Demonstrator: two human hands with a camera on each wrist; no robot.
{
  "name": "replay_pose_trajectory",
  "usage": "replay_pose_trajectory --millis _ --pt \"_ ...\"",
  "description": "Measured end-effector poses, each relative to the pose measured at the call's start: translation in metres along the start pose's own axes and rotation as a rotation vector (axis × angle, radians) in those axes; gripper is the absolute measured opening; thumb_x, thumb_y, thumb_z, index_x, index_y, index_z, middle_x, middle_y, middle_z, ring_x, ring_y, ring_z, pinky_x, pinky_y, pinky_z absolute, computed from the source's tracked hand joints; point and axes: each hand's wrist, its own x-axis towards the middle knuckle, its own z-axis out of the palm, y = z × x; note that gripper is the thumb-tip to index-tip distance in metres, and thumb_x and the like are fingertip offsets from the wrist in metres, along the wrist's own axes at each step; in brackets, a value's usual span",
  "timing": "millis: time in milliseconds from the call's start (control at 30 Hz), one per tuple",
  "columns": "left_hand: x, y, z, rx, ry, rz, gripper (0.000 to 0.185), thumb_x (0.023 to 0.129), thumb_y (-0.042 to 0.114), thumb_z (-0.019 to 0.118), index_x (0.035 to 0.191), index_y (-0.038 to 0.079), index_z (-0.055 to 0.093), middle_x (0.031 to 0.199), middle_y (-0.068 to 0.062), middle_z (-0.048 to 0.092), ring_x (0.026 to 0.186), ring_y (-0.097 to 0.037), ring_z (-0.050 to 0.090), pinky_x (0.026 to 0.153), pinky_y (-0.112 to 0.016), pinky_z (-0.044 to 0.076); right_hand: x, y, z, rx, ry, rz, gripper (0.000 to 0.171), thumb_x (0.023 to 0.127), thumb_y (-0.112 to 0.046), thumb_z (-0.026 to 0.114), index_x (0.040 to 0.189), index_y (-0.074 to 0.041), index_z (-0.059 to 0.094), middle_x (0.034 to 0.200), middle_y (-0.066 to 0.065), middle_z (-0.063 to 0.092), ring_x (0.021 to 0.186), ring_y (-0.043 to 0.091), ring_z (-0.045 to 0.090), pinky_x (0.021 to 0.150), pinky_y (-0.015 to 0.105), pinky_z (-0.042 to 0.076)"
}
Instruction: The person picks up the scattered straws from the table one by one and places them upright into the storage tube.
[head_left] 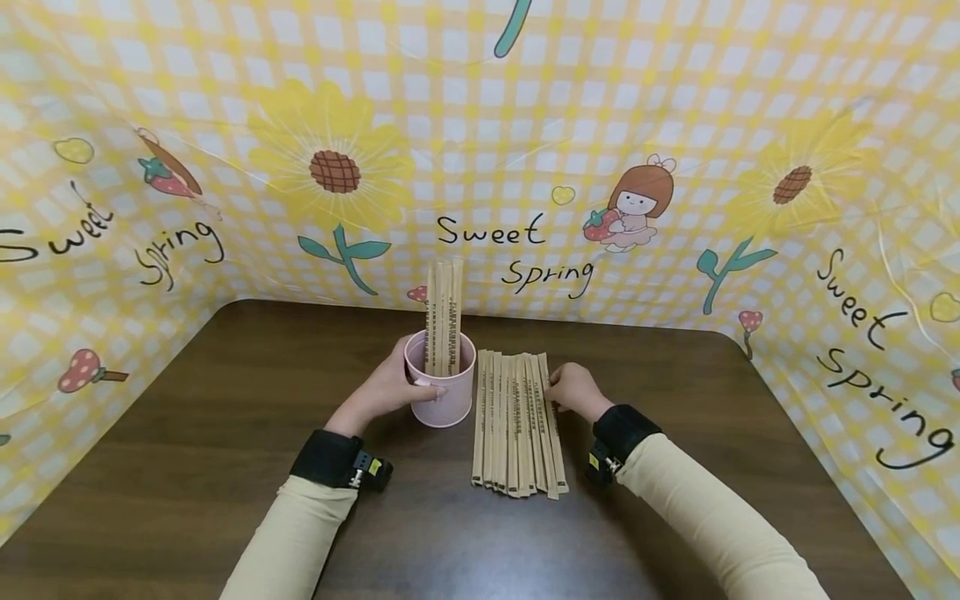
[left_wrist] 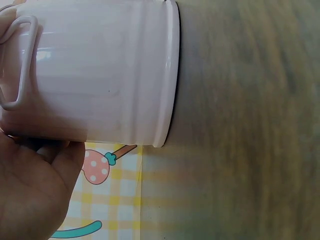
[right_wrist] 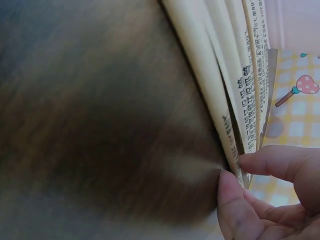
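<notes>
A pink metal bucket (head_left: 441,406) stands on the table, and several paper-wrapped chopsticks (head_left: 442,310) rise upright from it. My left hand (head_left: 392,383) grips the bucket from its left side, thumb across the front near the rim. To the bucket's right, several more wrapped chopsticks (head_left: 512,427) lie side by side in a row. At the row's right edge, my right hand (head_left: 577,388) pinches the upper part of the outermost chopstick packet (right_wrist: 202,75) between thumb and fingertips. In the left wrist view, the bucket's small wire handle (left_wrist: 29,62) shows beside the hand.
The brown wooden table (head_left: 225,433) spreads out around the bucket and the row. A yellow checked cloth (head_left: 480,150) with flower prints stands as a wall along the back and both sides.
</notes>
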Motion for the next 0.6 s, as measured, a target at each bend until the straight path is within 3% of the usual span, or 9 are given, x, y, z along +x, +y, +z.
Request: replay_pose_trajectory --millis 167,433,600 --pt "0.0 -0.001 0.002 -0.004 0.002 0.0 0.096 0.082 0.011 0.081 0.155 -0.006 0.02 0.15 -0.032 0.042 0.133 -0.043 0.05 0.11 -0.055 0.042 0.004 0.001 0.0 -0.002 -0.008 -0.003 0.048 0.085 0.003 0.061 0.056 -0.019 0.029 0.049 -0.006 0.031 0.042 0.007 0.044 0.053 0.023 0.05" --pt "0.001 -0.002 0.002 -0.01 -0.004 0.006 0.098 0.081 0.012 0.081 0.155 -0.007 0.019 0.151 -0.032 0.041 0.133 -0.043 0.049 0.11 -0.055 0.042 0.003 0.003 -0.008 0.002 -0.057 -0.003 0.051 0.089 0.0 0.062 0.049 -0.018 0.035 0.045 -0.006 0.034 0.039 0.009 0.045 0.058 0.027 0.055" --pt "0.0 -0.001 0.001 -0.014 -0.013 -0.005 0.1 0.081 0.013 0.081 0.156 -0.006 0.018 0.152 -0.031 0.04 0.134 -0.043 0.049 0.11 -0.055 0.042 0.002 0.003 -0.018 -0.01 -0.045 -0.016 0.051 0.09 -0.001 0.061 0.051 -0.018 0.035 0.046 -0.007 0.034 0.04 0.008 0.047 0.057 0.023 0.051"
